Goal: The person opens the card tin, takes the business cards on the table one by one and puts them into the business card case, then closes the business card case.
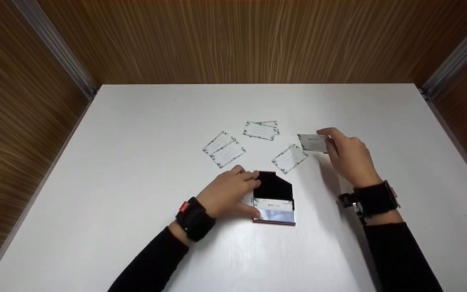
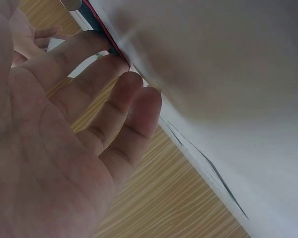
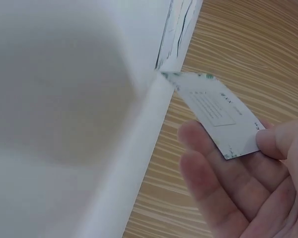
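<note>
A card case (image 1: pixel 274 200) with a black flap lying open and a shiny metal body rests on the white table (image 1: pixel 136 134). My left hand (image 1: pixel 229 192) holds it at its left side, fingertips on the flap and thumb at the body; its fingers (image 2: pixel 109 94) touch the case's red-edged rim (image 2: pixel 111 42). My right hand (image 1: pixel 345 156) is lifted to the right and pinches one white business card (image 1: pixel 312 142) with a green leaf border; the same card (image 3: pixel 216 111) shows between thumb and fingers in the right wrist view.
More bordered cards lie loose on the table: a pair (image 1: pixel 224 149) at the left, a pair (image 1: pixel 261 129) further back, one card (image 1: pixel 290 158) just behind the case. Wood-grain walls (image 1: pixel 258 36) close the table in at the back and sides.
</note>
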Demonstrator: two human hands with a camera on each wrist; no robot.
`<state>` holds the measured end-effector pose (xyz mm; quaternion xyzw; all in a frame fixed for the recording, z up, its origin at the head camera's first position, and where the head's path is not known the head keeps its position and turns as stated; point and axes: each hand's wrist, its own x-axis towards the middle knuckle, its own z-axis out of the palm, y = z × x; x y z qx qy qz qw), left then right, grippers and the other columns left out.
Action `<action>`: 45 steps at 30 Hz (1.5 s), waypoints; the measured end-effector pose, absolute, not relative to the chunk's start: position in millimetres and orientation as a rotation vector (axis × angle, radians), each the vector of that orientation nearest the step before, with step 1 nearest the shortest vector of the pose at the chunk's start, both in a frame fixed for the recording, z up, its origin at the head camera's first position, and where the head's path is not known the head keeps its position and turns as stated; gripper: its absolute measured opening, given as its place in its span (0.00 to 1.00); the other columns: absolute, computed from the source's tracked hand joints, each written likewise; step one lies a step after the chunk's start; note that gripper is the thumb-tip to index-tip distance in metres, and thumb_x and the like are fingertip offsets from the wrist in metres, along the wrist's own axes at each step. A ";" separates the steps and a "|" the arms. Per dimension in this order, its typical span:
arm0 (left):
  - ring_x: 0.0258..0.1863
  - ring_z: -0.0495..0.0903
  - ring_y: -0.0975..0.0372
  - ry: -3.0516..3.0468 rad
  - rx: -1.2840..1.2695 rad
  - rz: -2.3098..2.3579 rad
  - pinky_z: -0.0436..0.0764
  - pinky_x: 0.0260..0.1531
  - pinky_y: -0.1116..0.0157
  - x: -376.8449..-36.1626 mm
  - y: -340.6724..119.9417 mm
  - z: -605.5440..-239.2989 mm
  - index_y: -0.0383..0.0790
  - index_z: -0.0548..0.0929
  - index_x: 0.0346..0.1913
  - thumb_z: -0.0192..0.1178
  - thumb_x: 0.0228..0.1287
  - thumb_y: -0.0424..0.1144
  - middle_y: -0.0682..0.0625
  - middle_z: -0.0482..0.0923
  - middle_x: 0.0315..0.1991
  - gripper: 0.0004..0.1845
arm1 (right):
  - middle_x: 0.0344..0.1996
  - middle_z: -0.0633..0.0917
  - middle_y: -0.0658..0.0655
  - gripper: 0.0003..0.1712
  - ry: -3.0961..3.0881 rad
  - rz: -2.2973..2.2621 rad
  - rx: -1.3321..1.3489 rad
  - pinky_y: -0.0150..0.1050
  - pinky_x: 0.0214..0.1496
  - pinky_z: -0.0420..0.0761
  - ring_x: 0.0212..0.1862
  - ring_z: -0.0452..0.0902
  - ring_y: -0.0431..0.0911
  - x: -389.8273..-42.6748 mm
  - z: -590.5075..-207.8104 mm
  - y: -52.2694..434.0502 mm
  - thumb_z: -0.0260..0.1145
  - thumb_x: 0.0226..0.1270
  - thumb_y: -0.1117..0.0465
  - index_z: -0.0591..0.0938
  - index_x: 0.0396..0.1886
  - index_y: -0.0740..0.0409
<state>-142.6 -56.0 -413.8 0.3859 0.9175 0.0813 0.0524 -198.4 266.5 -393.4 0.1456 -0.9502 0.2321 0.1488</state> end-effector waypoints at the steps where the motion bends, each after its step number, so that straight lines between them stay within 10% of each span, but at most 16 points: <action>1: 0.59 0.71 0.54 2.789 1.174 0.247 0.75 0.58 0.60 -142.8 -55.9 -413.8 0.42 0.77 0.67 0.65 0.52 0.70 0.48 0.69 0.72 0.46 | 0.10 0.70 0.50 0.19 -2.732 0.673 0.415 0.37 0.16 0.59 0.15 0.55 0.41 -198.4 -393.3 266.4 0.51 0.78 0.63 0.79 0.61 0.49; 14: 0.56 0.73 0.54 2.816 1.224 0.239 0.76 0.55 0.60 -145.3 -54.9 -413.6 0.42 0.79 0.65 0.66 0.50 0.70 0.47 0.72 0.69 0.45 | 0.11 0.73 0.51 0.16 -2.693 0.775 0.449 0.34 0.16 0.60 0.16 0.57 0.40 -194.4 -383.4 258.9 0.52 0.77 0.62 0.81 0.56 0.51; 21: 0.56 0.72 0.54 2.801 1.206 0.224 0.75 0.56 0.60 -146.6 -54.7 -413.7 0.42 0.78 0.66 0.65 0.51 0.71 0.47 0.70 0.71 0.46 | 0.34 0.90 0.56 0.10 -2.620 0.865 0.563 0.31 0.22 0.68 0.22 0.74 0.44 -191.1 -377.1 252.6 0.58 0.72 0.66 0.84 0.44 0.54; 45: 0.52 0.72 0.55 2.822 1.215 0.221 0.76 0.52 0.61 -146.0 -54.4 -414.7 0.44 0.83 0.57 0.65 0.49 0.72 0.46 0.71 0.70 0.41 | 0.27 0.82 0.48 0.12 -2.914 1.278 0.985 0.32 0.21 0.71 0.20 0.71 0.38 -172.3 -378.6 215.2 0.61 0.54 0.73 0.79 0.31 0.50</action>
